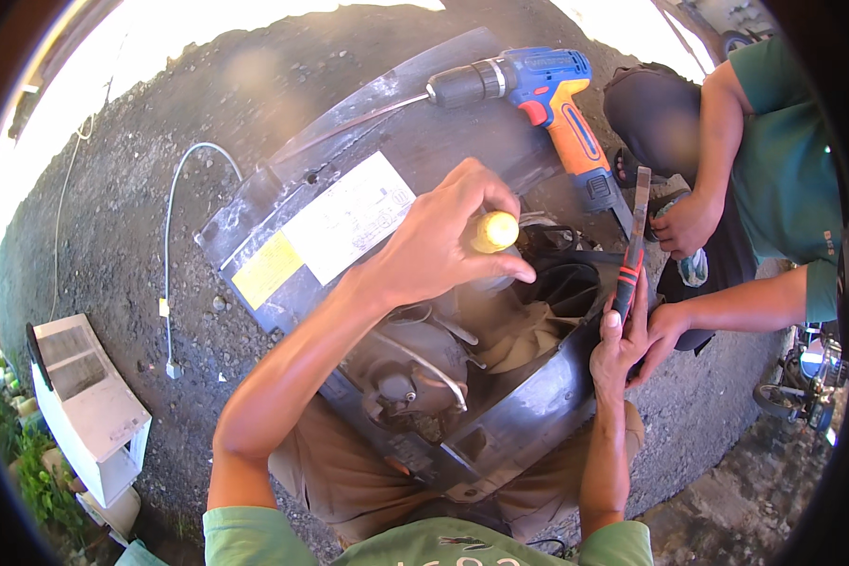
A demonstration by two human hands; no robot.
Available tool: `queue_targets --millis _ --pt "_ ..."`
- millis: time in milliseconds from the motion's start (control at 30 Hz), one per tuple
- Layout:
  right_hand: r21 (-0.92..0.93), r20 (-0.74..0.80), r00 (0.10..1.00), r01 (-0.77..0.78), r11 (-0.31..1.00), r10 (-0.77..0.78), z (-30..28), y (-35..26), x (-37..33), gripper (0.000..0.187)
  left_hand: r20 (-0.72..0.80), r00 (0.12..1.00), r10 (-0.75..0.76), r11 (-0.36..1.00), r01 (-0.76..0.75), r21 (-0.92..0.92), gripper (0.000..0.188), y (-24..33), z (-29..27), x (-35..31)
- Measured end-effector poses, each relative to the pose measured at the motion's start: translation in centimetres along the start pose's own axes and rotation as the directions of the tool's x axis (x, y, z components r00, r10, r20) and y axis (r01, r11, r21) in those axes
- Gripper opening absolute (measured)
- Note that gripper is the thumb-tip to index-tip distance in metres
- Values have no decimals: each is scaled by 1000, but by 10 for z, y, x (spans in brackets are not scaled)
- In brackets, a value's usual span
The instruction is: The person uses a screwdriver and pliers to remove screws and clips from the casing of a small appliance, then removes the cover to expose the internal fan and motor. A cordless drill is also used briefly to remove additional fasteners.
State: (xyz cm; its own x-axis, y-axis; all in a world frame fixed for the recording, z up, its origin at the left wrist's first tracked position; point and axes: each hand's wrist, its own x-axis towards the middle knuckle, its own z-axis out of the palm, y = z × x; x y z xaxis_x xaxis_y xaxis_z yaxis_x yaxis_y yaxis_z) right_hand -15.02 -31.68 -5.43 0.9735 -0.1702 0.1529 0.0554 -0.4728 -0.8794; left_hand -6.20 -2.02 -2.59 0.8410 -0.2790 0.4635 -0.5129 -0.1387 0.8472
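My left hand [443,231] is curled around a yellow round-ended handle [495,232], seen end-on above the open machine; its lower part is hidden. Beneath it, the dark metal housing [538,401] shows a dusty rounded motor-like part [396,373], thin bent pipes and beige fan-like blades [524,344]. To the right, my right hand [616,344] grips a tool with a red and black handle [629,283] and a long flat metal blade [641,203], pointing away from me. The housing sits between my knees.
A blue and orange cordless drill [561,113] with a long bit lies on the far panel, beyond white and yellow labels [344,217]. At right, a co-worker's hands [686,226] are close to my tool. A grey cable [170,245] and white box [94,406] lie left.
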Motion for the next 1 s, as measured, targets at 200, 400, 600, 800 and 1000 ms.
queue_targets --millis 200,400,600,800,1000 --pt "-2 13 1000 7 1000 -7 0 -4 2 86 68 996 -52 994 58 -89 47 -5 7 10" --pt "-9 23 1000 -2 1000 2 -2 -5 3 84 248 968 -33 999 42 -31 43 -4 12 13" --pt "6 17 999 -35 999 35 -6 -1 3 80 287 958 -15 999 26 -35 36 4 8 24" --pt "-5 -13 1000 0 1000 0 -6 -2 6 78 301 954 4 998 15 -60 33 4 6 30" --pt "5 -6 1000 -14 1000 14 -7 -7 8 78 328 943 -52 997 70 -42 34 -7 9 24"
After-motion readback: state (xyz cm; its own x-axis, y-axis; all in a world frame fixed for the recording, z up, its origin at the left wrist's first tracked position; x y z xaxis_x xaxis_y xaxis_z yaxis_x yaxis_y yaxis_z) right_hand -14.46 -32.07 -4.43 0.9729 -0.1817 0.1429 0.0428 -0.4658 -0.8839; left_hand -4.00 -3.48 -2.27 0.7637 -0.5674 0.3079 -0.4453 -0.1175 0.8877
